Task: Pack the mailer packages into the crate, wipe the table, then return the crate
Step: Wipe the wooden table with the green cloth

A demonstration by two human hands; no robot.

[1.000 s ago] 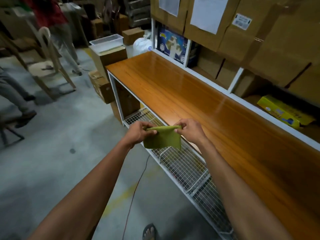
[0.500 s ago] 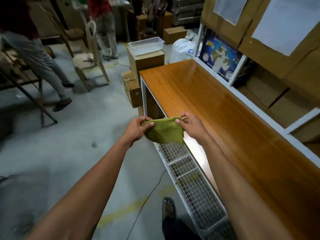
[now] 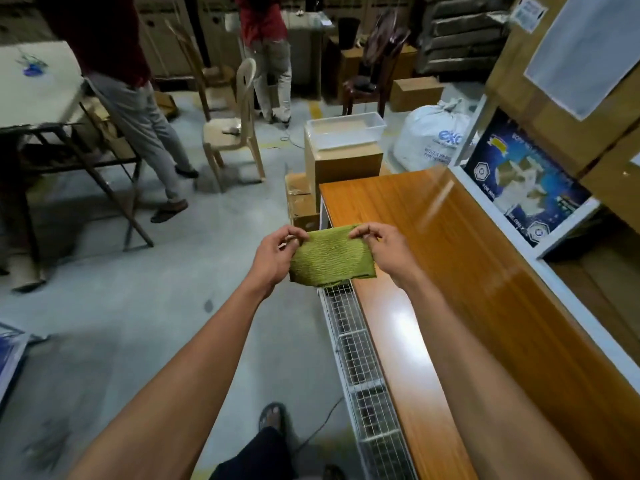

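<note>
Green ribbed cloth (image 3: 331, 255) hangs mid-frame: your left hand (image 3: 273, 255) and right hand (image 3: 382, 250) each pinch a top corner, over the glossy orange wooden table (image 3: 485, 289) edge.

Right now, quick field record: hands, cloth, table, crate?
left hand: pinches the cloth's upper left corner
right hand: pinches the upper right corner
cloth: green, folded, held in the air over the table's near edge
table: glossy orange wood, no mailers on it
crate: not identifiable
clear tub: on a cardboard box past the table's end
</note>
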